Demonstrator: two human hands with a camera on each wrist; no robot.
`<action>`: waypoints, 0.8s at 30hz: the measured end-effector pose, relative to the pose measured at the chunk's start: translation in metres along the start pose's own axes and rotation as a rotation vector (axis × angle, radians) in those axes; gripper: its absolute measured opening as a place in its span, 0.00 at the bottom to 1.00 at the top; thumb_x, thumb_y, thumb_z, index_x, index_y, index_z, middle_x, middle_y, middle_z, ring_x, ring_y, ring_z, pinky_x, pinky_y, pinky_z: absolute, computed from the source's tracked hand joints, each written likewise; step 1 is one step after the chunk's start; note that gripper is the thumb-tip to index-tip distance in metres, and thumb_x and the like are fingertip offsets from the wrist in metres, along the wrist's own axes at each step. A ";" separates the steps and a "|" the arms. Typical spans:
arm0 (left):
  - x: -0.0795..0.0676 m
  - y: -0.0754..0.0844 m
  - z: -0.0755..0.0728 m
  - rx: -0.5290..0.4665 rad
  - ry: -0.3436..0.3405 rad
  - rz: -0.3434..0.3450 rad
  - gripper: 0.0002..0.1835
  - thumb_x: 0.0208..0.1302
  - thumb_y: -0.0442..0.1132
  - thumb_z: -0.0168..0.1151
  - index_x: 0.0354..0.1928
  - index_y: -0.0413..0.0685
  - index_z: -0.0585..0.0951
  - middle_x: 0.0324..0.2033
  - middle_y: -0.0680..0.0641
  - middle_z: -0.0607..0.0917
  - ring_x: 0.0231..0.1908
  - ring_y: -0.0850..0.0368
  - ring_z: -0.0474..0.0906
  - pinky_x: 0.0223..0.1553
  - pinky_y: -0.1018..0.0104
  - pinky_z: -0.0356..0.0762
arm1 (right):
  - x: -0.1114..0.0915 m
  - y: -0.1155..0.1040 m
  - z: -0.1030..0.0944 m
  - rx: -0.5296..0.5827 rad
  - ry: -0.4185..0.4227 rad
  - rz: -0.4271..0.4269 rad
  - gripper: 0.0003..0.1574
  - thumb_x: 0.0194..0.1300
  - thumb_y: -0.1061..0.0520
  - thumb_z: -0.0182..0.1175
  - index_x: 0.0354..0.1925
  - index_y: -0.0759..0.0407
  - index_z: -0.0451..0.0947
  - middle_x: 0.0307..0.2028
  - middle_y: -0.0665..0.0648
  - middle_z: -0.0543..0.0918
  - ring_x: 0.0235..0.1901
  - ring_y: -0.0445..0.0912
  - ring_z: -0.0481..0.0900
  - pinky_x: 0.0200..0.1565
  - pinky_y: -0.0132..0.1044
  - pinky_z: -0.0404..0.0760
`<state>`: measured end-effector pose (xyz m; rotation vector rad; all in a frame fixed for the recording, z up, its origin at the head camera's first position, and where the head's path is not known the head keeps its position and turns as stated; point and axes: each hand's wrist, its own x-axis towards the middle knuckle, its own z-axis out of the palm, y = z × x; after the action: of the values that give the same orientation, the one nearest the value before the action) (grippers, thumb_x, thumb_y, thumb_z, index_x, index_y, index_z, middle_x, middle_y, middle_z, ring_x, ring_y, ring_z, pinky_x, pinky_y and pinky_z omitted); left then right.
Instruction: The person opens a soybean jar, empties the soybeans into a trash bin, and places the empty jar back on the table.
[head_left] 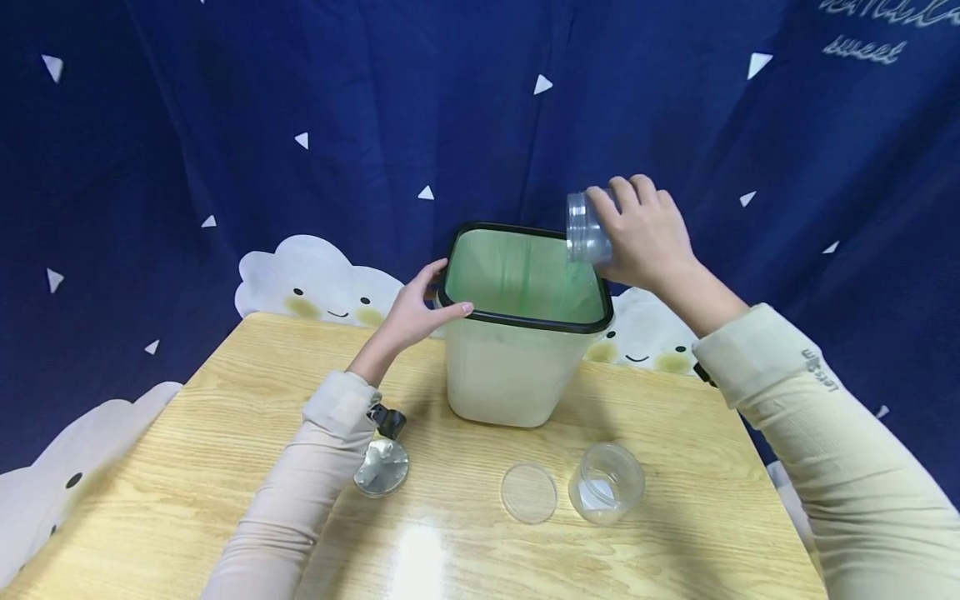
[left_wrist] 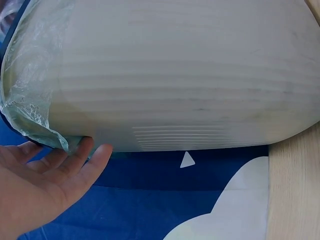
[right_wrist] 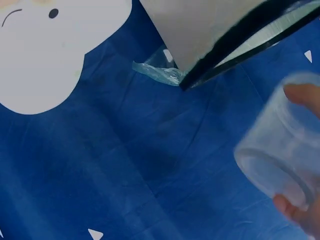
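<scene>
A pale trash bin [head_left: 510, 375] with a black rim and a green liner stands upright at the back of the table. My left hand [head_left: 415, 312] holds its near left corner, thumb along the front rim and fingers spread against the outer side. In the left wrist view those fingers [left_wrist: 80, 157] meet the bin's wall under the folded liner edge [left_wrist: 32, 115]. At the bin's right side my right hand [head_left: 647, 233] grips a clear plastic jar [head_left: 587, 229], tipped sideways with its threaded mouth over the rim. The right wrist view shows the jar's base [right_wrist: 272, 175] between thumb and fingers.
On the wooden table [head_left: 465, 550] stands a second clear jar [head_left: 607, 483] with a white paper piece in it. A clear round disc [head_left: 528, 493] lies left of it. A silvery round lid [head_left: 382, 468] lies by the left sleeve. A blue curtain [head_left: 375, 125] hangs behind.
</scene>
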<state>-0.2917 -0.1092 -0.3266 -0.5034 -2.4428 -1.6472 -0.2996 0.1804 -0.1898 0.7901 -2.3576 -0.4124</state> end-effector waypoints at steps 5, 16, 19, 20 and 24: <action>0.000 0.001 0.000 0.000 0.002 0.005 0.44 0.51 0.47 0.66 0.68 0.45 0.56 0.60 0.39 0.66 0.54 0.44 0.67 0.52 0.51 0.67 | -0.002 -0.001 0.006 -0.011 -0.089 -0.099 0.53 0.31 0.49 0.74 0.56 0.61 0.63 0.49 0.70 0.69 0.47 0.65 0.65 0.41 0.56 0.71; 0.000 0.000 0.000 -0.006 0.000 0.002 0.44 0.52 0.47 0.67 0.68 0.46 0.56 0.60 0.40 0.66 0.54 0.44 0.66 0.53 0.50 0.66 | -0.005 -0.003 0.009 0.002 -0.060 -0.048 0.52 0.29 0.50 0.74 0.53 0.62 0.63 0.47 0.70 0.70 0.47 0.65 0.66 0.39 0.56 0.71; 0.000 0.000 0.000 -0.005 -0.002 0.000 0.44 0.52 0.48 0.67 0.68 0.46 0.56 0.60 0.39 0.66 0.54 0.44 0.66 0.53 0.50 0.66 | -0.007 -0.002 0.009 0.008 -0.104 -0.039 0.51 0.29 0.49 0.74 0.53 0.62 0.63 0.46 0.70 0.70 0.46 0.65 0.66 0.39 0.56 0.71; 0.000 0.000 0.000 -0.004 -0.003 -0.001 0.44 0.52 0.48 0.66 0.68 0.47 0.56 0.60 0.39 0.66 0.54 0.44 0.66 0.53 0.50 0.66 | -0.007 -0.001 0.008 0.009 -0.100 -0.031 0.52 0.29 0.48 0.74 0.53 0.63 0.63 0.46 0.70 0.70 0.46 0.65 0.66 0.39 0.56 0.71; -0.001 0.001 0.000 -0.003 0.000 -0.005 0.44 0.52 0.47 0.66 0.68 0.46 0.56 0.59 0.39 0.66 0.54 0.44 0.66 0.52 0.51 0.67 | -0.011 0.002 0.004 0.040 -0.047 0.028 0.56 0.29 0.47 0.75 0.55 0.64 0.61 0.49 0.70 0.69 0.48 0.66 0.66 0.40 0.57 0.72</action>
<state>-0.2909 -0.1088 -0.3262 -0.4985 -2.4433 -1.6531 -0.2961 0.1889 -0.1971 0.7721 -2.4246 -0.3773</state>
